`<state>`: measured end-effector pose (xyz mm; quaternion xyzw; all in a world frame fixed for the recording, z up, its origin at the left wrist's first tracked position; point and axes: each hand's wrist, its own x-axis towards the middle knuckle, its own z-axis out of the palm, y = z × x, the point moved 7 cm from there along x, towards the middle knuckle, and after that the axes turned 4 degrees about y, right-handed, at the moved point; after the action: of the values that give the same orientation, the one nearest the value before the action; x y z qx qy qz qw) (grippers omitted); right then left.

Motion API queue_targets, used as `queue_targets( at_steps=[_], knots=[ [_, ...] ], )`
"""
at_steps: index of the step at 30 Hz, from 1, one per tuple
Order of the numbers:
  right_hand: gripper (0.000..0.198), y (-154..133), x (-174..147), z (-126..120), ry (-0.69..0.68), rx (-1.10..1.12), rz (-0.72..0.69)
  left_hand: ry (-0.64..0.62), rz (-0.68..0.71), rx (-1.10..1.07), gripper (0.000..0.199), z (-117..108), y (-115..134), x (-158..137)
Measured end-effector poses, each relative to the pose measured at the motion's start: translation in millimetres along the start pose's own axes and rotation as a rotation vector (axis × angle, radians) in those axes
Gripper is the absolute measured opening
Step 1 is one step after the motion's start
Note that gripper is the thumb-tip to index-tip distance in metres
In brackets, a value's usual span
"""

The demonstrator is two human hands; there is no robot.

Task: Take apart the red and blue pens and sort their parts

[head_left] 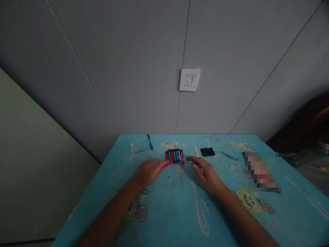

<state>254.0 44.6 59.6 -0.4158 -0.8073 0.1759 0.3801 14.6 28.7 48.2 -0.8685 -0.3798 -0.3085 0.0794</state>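
My left hand (149,171) is closed, with a red pen barrel (167,164) at its fingertips. The barrel lies close to the front of a neat row of red and blue pen barrels (174,156) with dark ends. My right hand (207,173) rests low over the table, thumb and forefinger apart. Its forefinger reaches a small group of dark and gold-coloured pieces (189,159), too small to name surely. Behind that hand are thin white sticks (197,151), like pen refills, beside a row of short black pieces (207,151).
A blue pen (150,142) lies at the back left of the cartoon-printed blue table (164,212). Several dark springs (229,156) lie right of the black pieces. Farther right is a blurred-out flat object (260,171). A wall with a socket (189,79) stands behind.
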Motion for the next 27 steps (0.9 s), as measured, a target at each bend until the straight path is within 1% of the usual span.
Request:
queue_targets(
  at_steps=[2, 3, 5, 7, 9, 12, 14, 18, 20, 23, 27],
  knots=[
    [0.034, -15, -2, 9, -0.067, 0.04, -0.032, -0.039, 0.139, -0.002, 0.022, 7, 20, 0],
    [0.033, -19, -2, 12, -0.088, 0.044, -0.029, -0.036, 0.177, 0.0, 0.021, 7, 26, 0],
    [0.035, -21, -2, 14, -0.107, 0.047, 0.0, 0.002, 0.203, -0.011, 0.02, 5, 30, 0],
    [0.039, -17, -1, 16, -0.131, 0.089, 0.042, 0.051, 0.2, -0.033, 0.022, 0, 28, 0],
    [0.043, -10, -2, 20, -0.168, 0.17, 0.107, 0.063, 0.21, -0.029, 0.027, -3, 26, -1],
    [0.051, 5, -5, 26, -0.178, 0.278, 0.255, 0.001, 0.276, 0.013, 0.033, -2, 30, -3],
    [0.055, 11, -7, 31, -0.2, 0.336, 0.323, -0.035, 0.298, 0.016, 0.034, -1, 33, -4],
    [0.058, 12, -12, 39, -0.305, 0.416, 0.376, -0.053, 0.235, 0.003, 0.033, 3, 31, -5],
    [0.059, 11, -13, 40, -0.316, 0.419, 0.374, -0.047, 0.19, 0.001, 0.032, 5, 28, -5],
    [0.057, 11, -9, 35, -0.242, 0.362, 0.333, -0.06, 0.129, -0.055, 0.029, 11, 25, -4],
    [0.05, 11, -5, 27, -0.133, 0.21, 0.252, -0.067, 0.051, -0.18, 0.026, 22, 23, -5]
  ],
)
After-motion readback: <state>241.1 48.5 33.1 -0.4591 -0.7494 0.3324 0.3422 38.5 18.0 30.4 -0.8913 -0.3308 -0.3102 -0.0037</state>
